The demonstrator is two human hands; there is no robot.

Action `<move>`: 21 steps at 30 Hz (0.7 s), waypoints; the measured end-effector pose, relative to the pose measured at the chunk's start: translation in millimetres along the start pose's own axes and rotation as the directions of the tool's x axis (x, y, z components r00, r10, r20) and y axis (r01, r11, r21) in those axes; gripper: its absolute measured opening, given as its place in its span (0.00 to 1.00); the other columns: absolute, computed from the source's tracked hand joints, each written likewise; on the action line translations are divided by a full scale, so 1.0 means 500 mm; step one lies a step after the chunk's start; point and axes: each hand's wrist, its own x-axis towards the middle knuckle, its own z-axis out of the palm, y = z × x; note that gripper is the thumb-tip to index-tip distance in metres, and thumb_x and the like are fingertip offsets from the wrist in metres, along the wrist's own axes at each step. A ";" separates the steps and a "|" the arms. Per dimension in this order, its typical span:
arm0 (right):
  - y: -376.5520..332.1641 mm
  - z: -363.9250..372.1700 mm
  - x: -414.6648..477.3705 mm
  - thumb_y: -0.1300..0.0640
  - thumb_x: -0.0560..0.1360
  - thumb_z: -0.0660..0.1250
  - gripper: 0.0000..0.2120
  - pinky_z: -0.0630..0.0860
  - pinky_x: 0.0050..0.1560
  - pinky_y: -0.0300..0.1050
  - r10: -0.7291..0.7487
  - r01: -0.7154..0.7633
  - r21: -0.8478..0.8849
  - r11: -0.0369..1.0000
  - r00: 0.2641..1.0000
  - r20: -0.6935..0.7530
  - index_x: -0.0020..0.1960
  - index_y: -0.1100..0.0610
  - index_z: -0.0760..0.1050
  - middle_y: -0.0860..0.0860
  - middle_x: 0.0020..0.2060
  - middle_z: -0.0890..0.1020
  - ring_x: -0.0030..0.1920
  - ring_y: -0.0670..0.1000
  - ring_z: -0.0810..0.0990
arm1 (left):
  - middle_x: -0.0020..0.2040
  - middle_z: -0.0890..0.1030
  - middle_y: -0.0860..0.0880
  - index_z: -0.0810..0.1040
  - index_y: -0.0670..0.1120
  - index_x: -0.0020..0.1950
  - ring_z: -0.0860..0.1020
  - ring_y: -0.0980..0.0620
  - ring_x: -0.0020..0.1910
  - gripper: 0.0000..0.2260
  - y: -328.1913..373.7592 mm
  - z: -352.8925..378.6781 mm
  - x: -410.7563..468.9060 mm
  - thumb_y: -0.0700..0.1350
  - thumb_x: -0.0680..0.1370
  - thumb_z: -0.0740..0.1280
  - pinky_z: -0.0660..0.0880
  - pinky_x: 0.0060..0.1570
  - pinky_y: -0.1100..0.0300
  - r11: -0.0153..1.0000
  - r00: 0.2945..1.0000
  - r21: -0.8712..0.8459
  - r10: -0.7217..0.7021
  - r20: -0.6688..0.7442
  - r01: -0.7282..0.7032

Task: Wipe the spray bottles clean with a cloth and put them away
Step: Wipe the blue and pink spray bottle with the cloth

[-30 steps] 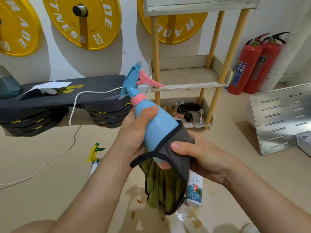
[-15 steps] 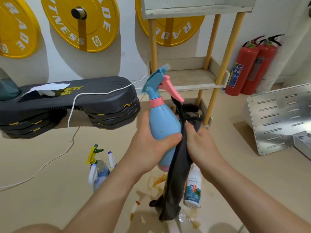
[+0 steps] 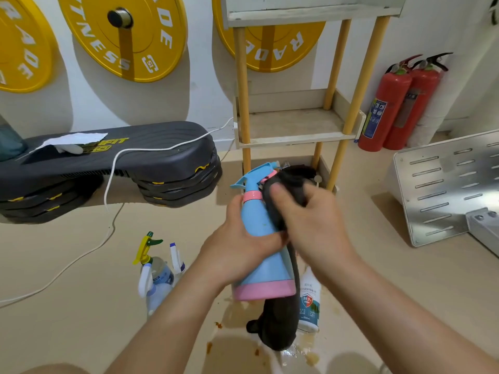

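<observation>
Blue spray bottle held upright in mid-air, tilted slightly, in front of the wooden shelf. Pale blue body, pink base band, pink collar under a blue trigger head; small dark speck on the body. Left hand wrapped around the bottle's middle, fingers curled tight on it, thumb across the front. Right hand pressing dark grey cloth against the bottle's neck and upper side, fingers closed over the cloth, somewhat motion-blurred so exact finger spacing unclear. Cloth tail hanging down behind and below the bottle's base. Directly below the bottle: white disinfectant bottle standing on the floor amid brown wet stains. Left of the bottle, lower: cluster of other spray bottles, one with yellow-green trigger. Farther left: black step platform.
</observation>
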 end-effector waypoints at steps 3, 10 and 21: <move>0.000 0.013 -0.016 0.44 0.78 0.66 0.17 0.80 0.54 0.56 0.013 -0.013 -0.002 1.000 0.977 0.214 0.46 0.58 0.84 0.53 0.40 0.86 0.47 0.53 0.83 | 0.52 0.82 0.57 0.62 0.65 0.64 0.83 0.54 0.50 0.38 -0.009 0.009 0.009 0.59 0.57 0.75 0.80 0.52 0.49 0.993 0.995 -0.085 0.087 0.046 -0.083; -0.004 -0.001 -0.016 0.50 0.82 0.60 0.14 0.71 0.51 0.24 0.083 -0.133 0.129 0.983 0.938 0.336 0.52 0.51 0.85 0.43 0.53 0.82 0.50 0.33 0.78 | 0.43 0.86 0.57 0.79 0.54 0.52 0.83 0.61 0.43 0.06 0.009 0.021 -0.003 0.43 0.79 0.68 0.78 0.39 0.67 0.838 0.991 -0.529 0.131 -0.037 -0.131; 0.040 -0.011 -0.012 0.44 0.63 0.82 0.56 0.78 0.59 0.41 0.129 -0.064 -0.138 0.988 0.833 0.537 0.78 0.35 0.47 0.39 0.64 0.71 0.60 0.43 0.77 | 0.42 0.86 0.44 0.80 0.46 0.50 0.84 0.45 0.38 0.06 0.017 -0.007 0.019 0.45 0.78 0.65 0.82 0.43 0.49 0.650 0.981 -0.758 -0.173 -0.086 0.048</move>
